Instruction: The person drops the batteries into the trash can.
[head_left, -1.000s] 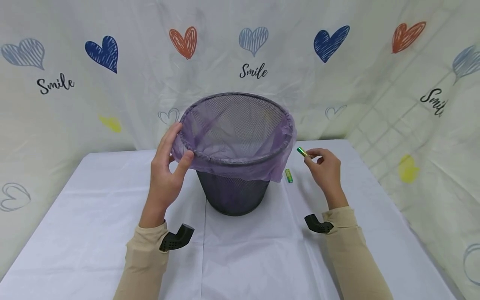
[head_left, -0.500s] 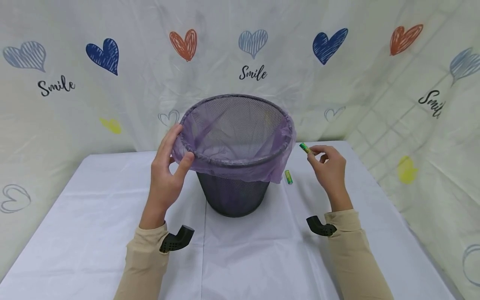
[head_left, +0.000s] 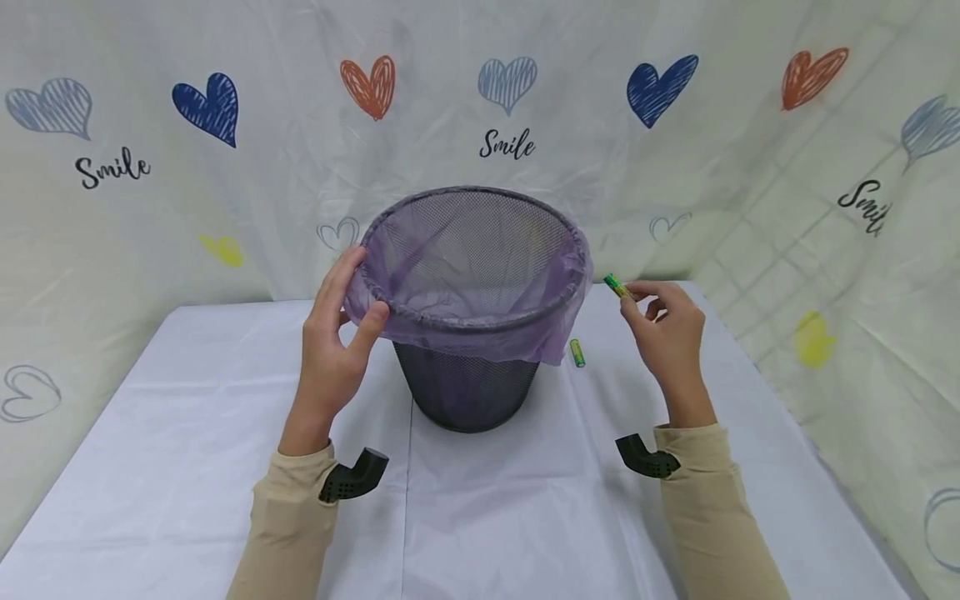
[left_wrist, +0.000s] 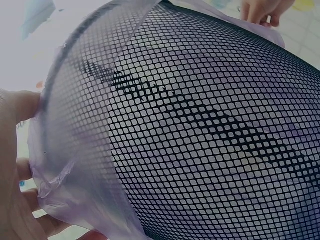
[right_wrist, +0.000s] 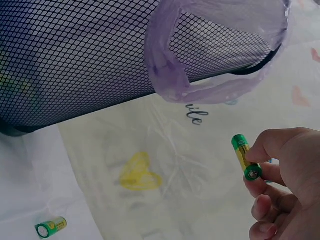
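Note:
A black mesh wastebasket [head_left: 465, 392] stands upright mid-table, lined with a thin purple bag [head_left: 480, 342] folded over its rim. My left hand [head_left: 333, 358] holds its left side, thumb on the rim and fingers spread around the bag; the left wrist view shows this hand [left_wrist: 17, 160] against the lined edge. Right of the basket, my right hand [head_left: 667, 333] pinches a green and yellow battery [head_left: 616, 286] between thumb and fingers, above the table. The right wrist view shows the pinched battery [right_wrist: 242, 152] close up. Another such battery [head_left: 577, 352] lies on the table between basket and right hand.
A white cloth covers the table [head_left: 480, 517]. Behind and to the right hangs a pale curtain [head_left: 570, 158] printed with hearts and "Smile". A dark wrist mount [head_left: 356, 475] sits on the left sleeve, with a matching mount [head_left: 645, 458] on the right.
My right hand has moved slightly right and away from me with the battery, farther from the basket. The left hand, basket and table battery have stayed put.

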